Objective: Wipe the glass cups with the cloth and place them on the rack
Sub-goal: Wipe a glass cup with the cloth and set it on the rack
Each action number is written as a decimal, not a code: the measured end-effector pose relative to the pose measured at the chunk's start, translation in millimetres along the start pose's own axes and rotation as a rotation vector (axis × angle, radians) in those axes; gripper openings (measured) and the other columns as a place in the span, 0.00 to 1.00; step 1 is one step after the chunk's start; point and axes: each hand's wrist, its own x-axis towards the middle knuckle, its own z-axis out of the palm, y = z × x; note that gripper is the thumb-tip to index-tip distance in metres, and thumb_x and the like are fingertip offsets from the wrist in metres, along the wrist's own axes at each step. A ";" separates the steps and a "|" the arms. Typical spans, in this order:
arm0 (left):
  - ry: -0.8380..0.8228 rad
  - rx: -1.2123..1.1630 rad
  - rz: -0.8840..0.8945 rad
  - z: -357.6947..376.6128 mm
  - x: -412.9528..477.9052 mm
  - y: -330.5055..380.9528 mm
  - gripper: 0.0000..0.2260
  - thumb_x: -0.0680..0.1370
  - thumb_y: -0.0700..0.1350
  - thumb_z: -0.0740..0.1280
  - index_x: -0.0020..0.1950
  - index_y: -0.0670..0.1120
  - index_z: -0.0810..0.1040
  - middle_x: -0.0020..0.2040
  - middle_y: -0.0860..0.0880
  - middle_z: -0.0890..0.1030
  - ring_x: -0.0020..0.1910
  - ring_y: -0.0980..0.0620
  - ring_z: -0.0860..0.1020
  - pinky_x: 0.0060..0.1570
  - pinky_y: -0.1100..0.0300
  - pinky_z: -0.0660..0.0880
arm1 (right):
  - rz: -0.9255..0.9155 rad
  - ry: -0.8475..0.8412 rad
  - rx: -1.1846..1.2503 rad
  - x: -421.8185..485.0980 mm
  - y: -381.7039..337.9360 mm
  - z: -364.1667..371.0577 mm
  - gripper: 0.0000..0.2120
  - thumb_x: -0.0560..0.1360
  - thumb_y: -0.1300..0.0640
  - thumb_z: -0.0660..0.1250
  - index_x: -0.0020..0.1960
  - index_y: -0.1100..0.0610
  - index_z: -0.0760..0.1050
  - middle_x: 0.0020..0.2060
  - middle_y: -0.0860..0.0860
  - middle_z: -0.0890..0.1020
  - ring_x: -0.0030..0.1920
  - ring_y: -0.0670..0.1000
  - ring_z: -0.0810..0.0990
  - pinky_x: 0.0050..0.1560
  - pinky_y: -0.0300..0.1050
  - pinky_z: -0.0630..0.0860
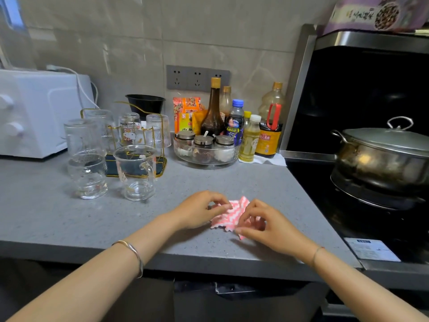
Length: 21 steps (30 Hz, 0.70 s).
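A pink-and-white patterned cloth [233, 213] lies on the grey counter near its front edge. My left hand [199, 210] pinches its left side and my right hand [267, 225] pinches its right side. Two clear glass cups stand upright on the counter to the left: a ribbed one [87, 176] and a handled one [137, 171]. Behind them a gold wire rack [139, 133] holds several glasses upside down, one with a cartoon print [129, 130].
A white appliance [34, 112] stands at the far left. Sauce bottles [212, 112] and a glass bowl of spice jars [206, 149] line the back wall. A steel pot [383, 156] sits on the black stove at right.
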 end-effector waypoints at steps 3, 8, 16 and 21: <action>-0.044 0.010 -0.015 2.1 -1.9 -1.1 0.13 0.83 0.52 0.57 0.55 0.50 0.81 0.49 0.56 0.81 0.52 0.55 0.78 0.55 0.58 0.73 | 0.048 0.011 -0.175 -2.0 -4.6 16.1 0.13 0.67 0.39 0.72 0.45 0.47 0.80 0.47 0.40 0.73 0.40 0.40 0.75 0.42 0.34 0.73; -0.032 0.057 -0.036 2.3 -2.9 0.0 0.18 0.84 0.51 0.51 0.59 0.48 0.79 0.58 0.51 0.81 0.57 0.53 0.77 0.60 0.56 0.71 | 0.033 0.197 -0.334 5.7 -5.4 35.9 0.12 0.71 0.44 0.71 0.43 0.51 0.76 0.47 0.45 0.76 0.44 0.46 0.76 0.44 0.43 0.74; -0.019 -0.131 -0.002 -17.5 -1.2 21.4 0.29 0.78 0.62 0.50 0.62 0.45 0.79 0.58 0.46 0.79 0.54 0.60 0.75 0.57 0.68 0.68 | 0.099 0.188 0.291 21.0 -11.8 -13.2 0.08 0.73 0.66 0.69 0.38 0.56 0.78 0.36 0.50 0.82 0.37 0.44 0.80 0.46 0.37 0.76; -0.027 -0.481 -0.017 -43.6 6.8 53.3 0.22 0.66 0.65 0.69 0.57 0.60 0.78 0.57 0.60 0.81 0.57 0.66 0.77 0.60 0.68 0.72 | 0.034 0.015 0.706 43.2 -47.5 -71.4 0.12 0.77 0.71 0.57 0.39 0.61 0.73 0.32 0.48 0.80 0.35 0.42 0.79 0.40 0.32 0.76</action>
